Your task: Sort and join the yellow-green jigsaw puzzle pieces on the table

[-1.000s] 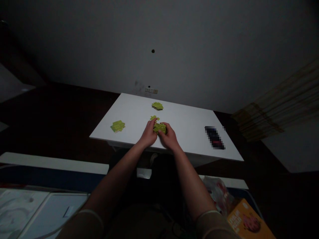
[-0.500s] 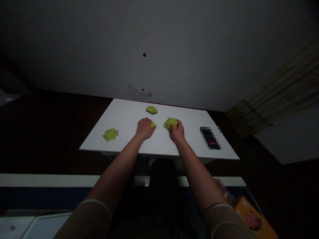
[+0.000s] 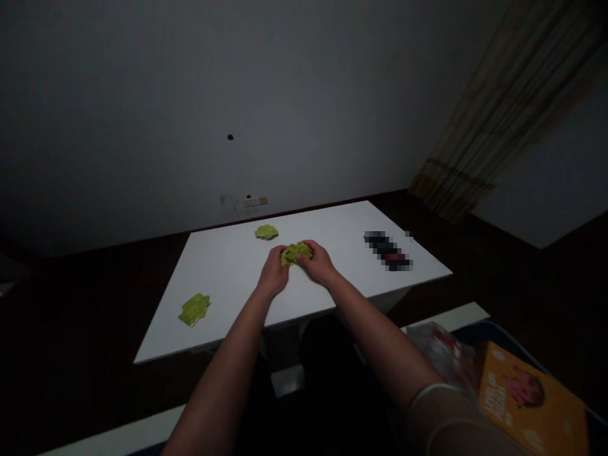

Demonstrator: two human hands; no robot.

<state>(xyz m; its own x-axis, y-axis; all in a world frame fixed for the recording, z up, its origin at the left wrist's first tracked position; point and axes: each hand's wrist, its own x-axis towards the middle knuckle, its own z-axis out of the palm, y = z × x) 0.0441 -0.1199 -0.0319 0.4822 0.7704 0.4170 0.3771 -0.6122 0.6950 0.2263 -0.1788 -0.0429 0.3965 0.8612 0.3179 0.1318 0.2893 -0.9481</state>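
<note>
My right hand is closed on a stack of yellow-green jigsaw puzzle pieces, thumb on top, over the middle of the white table. My left hand meets the stack from the left, its fingers closed round that side; a piece shows by its fingertips. How many pieces each hand grips is hidden. Beyond the hands lies a second pile of green puzzle pieces. Another green pile sits near the table's left front corner.
A dark, pixelated object lies on the table's right side. An orange puzzle box and a clear plastic bag are at the lower right, beside me. The wall with a socket strip stands behind the table; a curtain hangs right.
My hands parted, the left down on the loose piece and the right holding the stack; now they are together again at the stack. The view has turned and tilted.
</note>
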